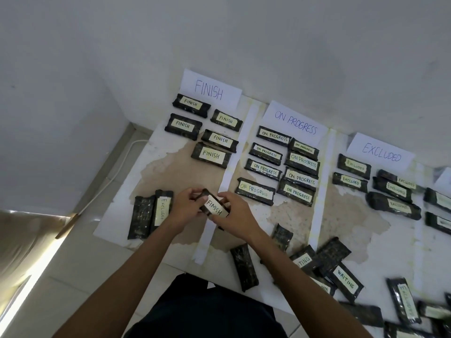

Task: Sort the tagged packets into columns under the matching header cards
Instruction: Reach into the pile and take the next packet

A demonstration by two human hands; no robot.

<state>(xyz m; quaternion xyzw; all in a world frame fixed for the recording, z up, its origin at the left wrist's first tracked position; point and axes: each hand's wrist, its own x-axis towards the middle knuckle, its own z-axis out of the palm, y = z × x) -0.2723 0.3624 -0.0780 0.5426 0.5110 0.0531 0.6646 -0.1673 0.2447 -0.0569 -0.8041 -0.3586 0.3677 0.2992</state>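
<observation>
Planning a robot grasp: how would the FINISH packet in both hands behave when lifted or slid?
Probably fairly stiff: the FINISH packet spans left hand and right hand without sagging. Its shiny wrap may be slippery. Flat, so unlikely to roll.

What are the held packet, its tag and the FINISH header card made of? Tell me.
The held packet looks like dark glossy plastic wrap, judging by crinkles and glints. Its tag: matte pale paper or tape, handwritten. FINISH header card: seemingly plain white matte paper, marker-lettered.
</observation>
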